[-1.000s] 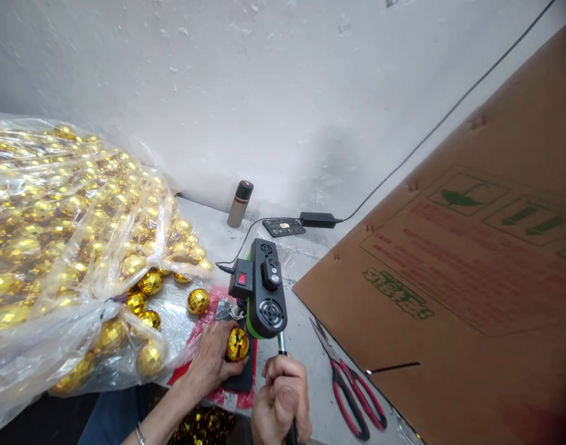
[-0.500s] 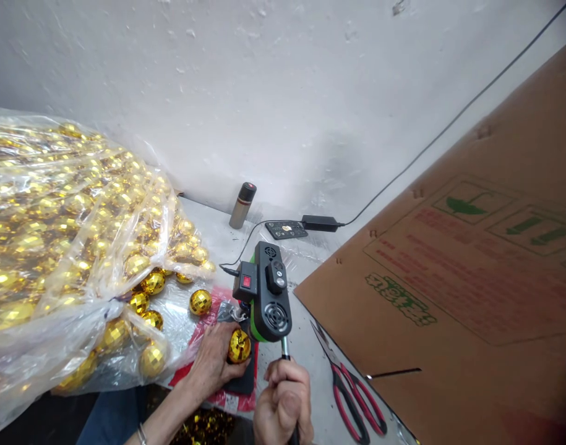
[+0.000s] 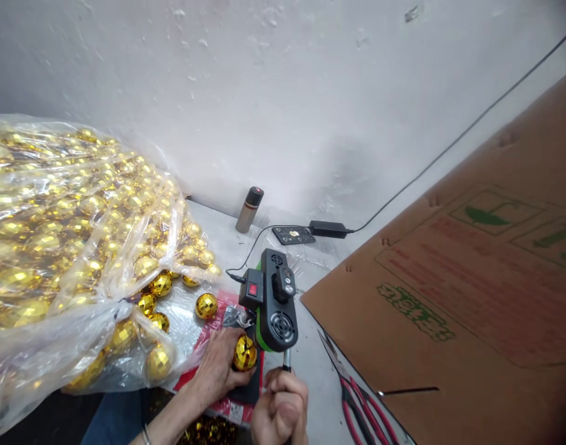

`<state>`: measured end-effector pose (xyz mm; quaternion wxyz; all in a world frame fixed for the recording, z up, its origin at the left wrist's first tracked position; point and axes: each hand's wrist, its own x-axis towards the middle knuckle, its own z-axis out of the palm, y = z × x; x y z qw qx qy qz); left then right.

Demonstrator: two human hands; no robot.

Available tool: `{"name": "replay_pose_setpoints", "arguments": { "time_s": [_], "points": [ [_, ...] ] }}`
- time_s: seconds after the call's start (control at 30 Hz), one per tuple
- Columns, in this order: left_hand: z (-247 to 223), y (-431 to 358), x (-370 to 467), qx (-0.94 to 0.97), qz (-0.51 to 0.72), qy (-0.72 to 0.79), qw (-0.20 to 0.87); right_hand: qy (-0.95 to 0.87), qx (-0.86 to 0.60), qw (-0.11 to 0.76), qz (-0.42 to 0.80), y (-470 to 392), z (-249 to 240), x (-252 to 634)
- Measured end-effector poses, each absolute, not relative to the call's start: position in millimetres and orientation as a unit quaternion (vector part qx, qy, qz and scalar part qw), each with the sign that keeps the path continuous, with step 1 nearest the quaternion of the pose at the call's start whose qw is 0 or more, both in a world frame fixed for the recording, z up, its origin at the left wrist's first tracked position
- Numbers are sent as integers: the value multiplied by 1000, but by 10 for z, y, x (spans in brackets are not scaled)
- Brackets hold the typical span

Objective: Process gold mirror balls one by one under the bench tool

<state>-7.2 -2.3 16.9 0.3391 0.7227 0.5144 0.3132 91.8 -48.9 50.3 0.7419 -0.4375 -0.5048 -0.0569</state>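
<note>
My left hand (image 3: 215, 366) is curled around a shiny gold mirror-faceted ball (image 3: 245, 353), thumb and fingers on its sides. A dark slot or loop shows on the ball's top. Close to its right stands a black and green device (image 3: 278, 303) with round vents and a red switch. My right hand (image 3: 283, 405) is closed round a black-handled tool with a metal shaft (image 3: 287, 358), whose upper end is hidden by the device. Under the ball lie a dark pad (image 3: 248, 392) and red plastic (image 3: 190, 375). Another gold ball (image 3: 206, 306) lies just beyond my left hand.
A big clear bag (image 3: 83, 216) of gold balls fills the left. Behind stand a bottle (image 3: 250, 210), a patterned black card-like item (image 3: 294, 235) and a power adapter (image 3: 328, 229) with its cable. Red-handled scissors (image 3: 352, 389) lie beside a large cardboard box (image 3: 426, 278) at right.
The whole view has shifted a little, so everything sits slightly further right and lower. Both hands keep their grips, and the ball stays beside the device.
</note>
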Motion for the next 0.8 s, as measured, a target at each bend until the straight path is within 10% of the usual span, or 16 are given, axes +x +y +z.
{"name": "replay_pose_setpoints", "arguments": {
  "time_s": [0.8],
  "points": [
    [73, -203, -690, 793, 313, 509, 120, -565, -439, 698, 8, -557, 1418, 1083]
  ]
}}
